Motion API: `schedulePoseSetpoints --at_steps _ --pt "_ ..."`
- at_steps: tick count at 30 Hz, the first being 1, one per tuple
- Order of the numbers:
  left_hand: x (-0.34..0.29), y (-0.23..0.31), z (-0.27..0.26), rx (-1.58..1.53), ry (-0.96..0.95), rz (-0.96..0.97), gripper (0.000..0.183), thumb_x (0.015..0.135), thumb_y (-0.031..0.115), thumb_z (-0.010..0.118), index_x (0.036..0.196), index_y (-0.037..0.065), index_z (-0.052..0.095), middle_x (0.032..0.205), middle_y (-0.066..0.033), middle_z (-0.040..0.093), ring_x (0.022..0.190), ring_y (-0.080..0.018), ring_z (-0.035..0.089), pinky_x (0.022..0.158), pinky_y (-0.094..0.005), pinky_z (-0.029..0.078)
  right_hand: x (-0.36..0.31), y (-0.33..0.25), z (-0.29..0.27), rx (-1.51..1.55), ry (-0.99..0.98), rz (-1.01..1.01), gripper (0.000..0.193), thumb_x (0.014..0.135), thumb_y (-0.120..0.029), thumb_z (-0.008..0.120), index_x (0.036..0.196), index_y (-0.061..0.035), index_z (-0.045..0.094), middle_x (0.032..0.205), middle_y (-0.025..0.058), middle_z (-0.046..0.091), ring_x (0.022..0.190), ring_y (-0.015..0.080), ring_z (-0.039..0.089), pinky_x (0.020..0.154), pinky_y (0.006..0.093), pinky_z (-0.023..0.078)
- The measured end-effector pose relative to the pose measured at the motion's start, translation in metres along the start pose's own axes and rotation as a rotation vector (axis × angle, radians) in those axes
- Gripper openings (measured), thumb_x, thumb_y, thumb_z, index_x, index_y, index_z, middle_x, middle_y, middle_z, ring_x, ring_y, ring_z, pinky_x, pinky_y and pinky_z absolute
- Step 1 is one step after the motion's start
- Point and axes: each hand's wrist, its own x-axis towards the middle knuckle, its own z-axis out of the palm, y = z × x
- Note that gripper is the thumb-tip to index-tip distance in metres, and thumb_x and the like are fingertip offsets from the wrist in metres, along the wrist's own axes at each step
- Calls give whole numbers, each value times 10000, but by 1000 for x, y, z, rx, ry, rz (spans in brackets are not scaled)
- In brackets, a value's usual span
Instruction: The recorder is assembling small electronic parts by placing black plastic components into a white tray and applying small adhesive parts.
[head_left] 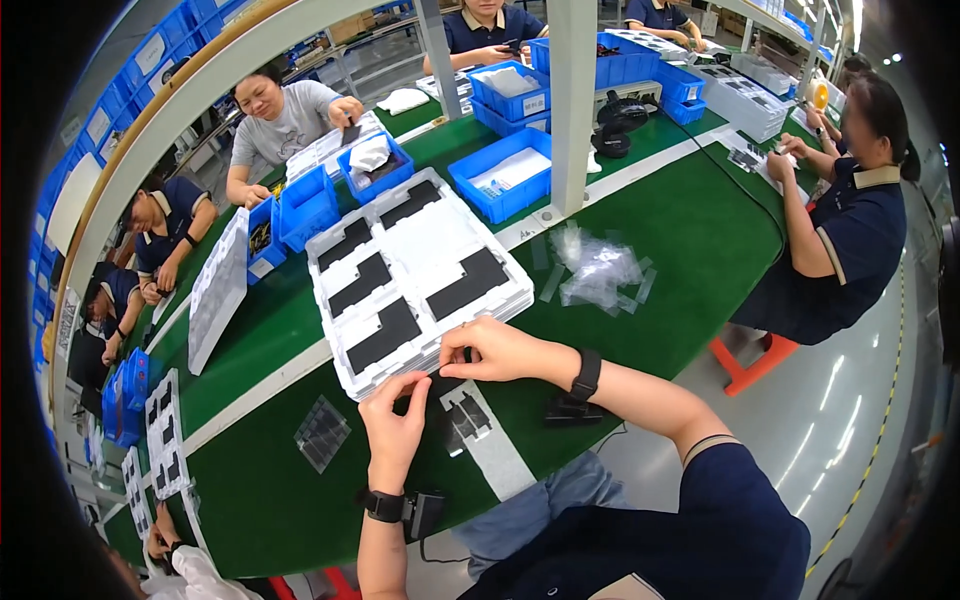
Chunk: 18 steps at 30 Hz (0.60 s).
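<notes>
Both my hands meet at the near edge of a stack of white trays [405, 262], fingertips close together. My left hand [392, 420] is closed in a pinch, thumb against fingers. My right hand [505, 352] is pinched too, just right of it. A dark flat piece [447, 384] shows below the fingertips; whether either hand grips it cannot be made out. Several black, notched flat parts [466, 284] lie in the top tray. Just below my hands, a clear sheet with dark strips [467, 420] rests on the white band of the green table [260, 455].
A clear gridded sheet [322, 434] lies to the left, a pile of clear film pieces [603, 268] to the right. Blue bins [503, 182] and a white post [573, 110] stand beyond the trays. Left, a white tray [218, 290] leans upright. Co-workers sit around the tables.
</notes>
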Motion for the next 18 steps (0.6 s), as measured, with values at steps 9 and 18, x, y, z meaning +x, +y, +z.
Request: schedulePoseSetpoints --at_steps 9,18 --pt "-1 -13 -13 -131 337 108 406 725 20 668 1099 6 510 1083 -114 560 962 -199 553 767 -285 453 -5 -20 -7 63 180 -9 376 734 -79 655 1085 -47 525 535 -21 410 518 60 397 554 221 367" --pt "-2 -7 -20 -749 -25 -329 205 879 136 528 1012 -20 510 861 -89 616 612 -155 620 556 -222 481 -2 -29 1 269 287 48 374 762 -38 625 1121 -64 525 539 -27 486 530 38 440 607 201 363"
